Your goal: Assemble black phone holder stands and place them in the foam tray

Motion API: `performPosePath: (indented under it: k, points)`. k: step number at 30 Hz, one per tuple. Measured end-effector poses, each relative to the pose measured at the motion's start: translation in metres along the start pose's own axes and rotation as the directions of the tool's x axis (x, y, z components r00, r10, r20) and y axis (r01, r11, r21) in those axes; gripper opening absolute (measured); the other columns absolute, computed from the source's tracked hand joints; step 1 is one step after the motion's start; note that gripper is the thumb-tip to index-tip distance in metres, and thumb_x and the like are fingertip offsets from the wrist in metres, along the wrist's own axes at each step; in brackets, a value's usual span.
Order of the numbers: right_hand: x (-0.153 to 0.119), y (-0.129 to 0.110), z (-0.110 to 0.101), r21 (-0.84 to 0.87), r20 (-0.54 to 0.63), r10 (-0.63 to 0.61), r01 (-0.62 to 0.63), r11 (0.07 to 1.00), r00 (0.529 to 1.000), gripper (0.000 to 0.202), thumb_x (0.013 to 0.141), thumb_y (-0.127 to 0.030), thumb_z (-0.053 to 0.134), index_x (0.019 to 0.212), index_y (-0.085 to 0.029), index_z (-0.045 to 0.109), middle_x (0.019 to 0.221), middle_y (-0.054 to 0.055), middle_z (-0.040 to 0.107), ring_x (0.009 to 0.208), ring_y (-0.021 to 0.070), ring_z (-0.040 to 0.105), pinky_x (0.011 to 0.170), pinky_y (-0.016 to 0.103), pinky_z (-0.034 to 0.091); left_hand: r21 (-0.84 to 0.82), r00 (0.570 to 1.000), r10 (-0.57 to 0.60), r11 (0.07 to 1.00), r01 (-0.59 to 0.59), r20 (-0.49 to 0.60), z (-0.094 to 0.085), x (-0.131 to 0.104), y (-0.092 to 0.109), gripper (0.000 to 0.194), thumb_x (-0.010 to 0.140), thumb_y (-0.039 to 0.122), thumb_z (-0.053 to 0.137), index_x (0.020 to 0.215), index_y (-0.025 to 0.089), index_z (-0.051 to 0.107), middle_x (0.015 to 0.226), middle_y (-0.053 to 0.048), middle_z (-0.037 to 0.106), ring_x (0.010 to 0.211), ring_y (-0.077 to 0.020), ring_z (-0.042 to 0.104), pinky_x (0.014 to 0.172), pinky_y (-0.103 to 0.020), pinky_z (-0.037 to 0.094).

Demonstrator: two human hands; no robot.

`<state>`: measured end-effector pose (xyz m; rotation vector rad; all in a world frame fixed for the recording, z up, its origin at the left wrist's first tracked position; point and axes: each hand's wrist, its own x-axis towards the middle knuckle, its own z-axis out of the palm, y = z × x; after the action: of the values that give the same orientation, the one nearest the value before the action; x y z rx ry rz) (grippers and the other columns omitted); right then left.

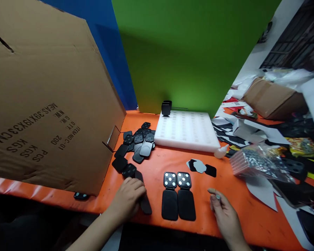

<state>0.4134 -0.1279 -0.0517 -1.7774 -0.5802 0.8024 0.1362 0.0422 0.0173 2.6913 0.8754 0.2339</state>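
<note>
Our left hand [130,196] curls over a black strip [146,205], grip unclear. Our right hand [226,217] is half-curled, contents unclear.

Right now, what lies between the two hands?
In the head view, two dotted black hinged pieces, plus the long black piece the left hand touches.

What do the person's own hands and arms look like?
The left hand and right hand are bare, with no gloves, rings or watch visible. The left forearm shows no sleeve. A small, round, pale-teal spot shows at the right hand's fingertips; I cannot tell what it is.
</note>
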Motion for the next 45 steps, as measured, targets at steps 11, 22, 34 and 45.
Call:
performPosePath:
  k: [11, 22, 34, 45]
  points:
    - [-0.033, -0.046, 0.048, 0.214, 0.445, 0.016, -0.124, 0.969, 0.895, 0.039, 0.077, -0.052, 0.053, 0.09, -0.015, 0.058, 0.055, -0.005, 0.043, 0.047, 0.0079, 0.038, 0.046, 0.021, 0.032, -0.96, 0.863, -0.429, -0.188, 0.206, 0.269, 0.05, -0.007, 0.09, 0.032, 0.071, 0.038, 0.065, 0.094, 0.016, 0.06, 0.091, -0.009, 0.065, 0.091, -0.0249, 0.06, 0.082, -0.039, 0.045]
    - [-0.017, -0.098, 0.007, -0.28, 0.585, -0.17, 0.394, 0.875, 0.793, 0.022, 0.078, -0.032, 0.055, 0.098, -0.023, 0.06, 0.085, 0.001, 0.065, 0.076, 0.0174, 0.058, 0.066, 0.025, 0.042, -0.761, 0.745, 0.269, -0.065, 0.646, 0.61, 0.027, 0.006, 0.092, 0.062, 0.071, 0.029, 0.067, 0.127, 0.029, 0.04, 0.117, -0.008, 0.054, 0.099, -0.0217, 0.056, 0.089, -0.037, 0.037]
    - [-0.029, -0.082, 0.022, -0.209, 0.343, -0.303, 0.387, 0.898, 0.889, 0.024, 0.089, -0.036, 0.039, 0.092, -0.022, 0.058, 0.088, 0.002, 0.062, 0.083, 0.0164, 0.057, 0.073, 0.026, 0.043, -0.764, 0.86, 0.068, -0.427, 0.483, 0.506, 0.047, 0.017, 0.104, 0.053, 0.076, 0.019, 0.058, 0.125, 0.028, 0.038, 0.114, -0.01, 0.054, 0.091, -0.0253, 0.06, 0.072, -0.036, 0.045]
    - [-0.023, -0.088, 0.022, -0.2, 0.365, -0.211, 0.298, 0.933, 0.907, 0.027, 0.087, -0.04, 0.04, 0.079, -0.02, 0.058, 0.074, 0.001, 0.06, 0.07, 0.0148, 0.056, 0.063, 0.024, 0.04, -0.848, 0.877, -0.026, -0.269, 0.456, 0.48, 0.046, 0.023, 0.105, 0.059, 0.075, 0.025, 0.062, 0.128, 0.027, 0.037, 0.125, -0.008, 0.051, 0.118, -0.0276, 0.044, 0.094, -0.041, 0.036]
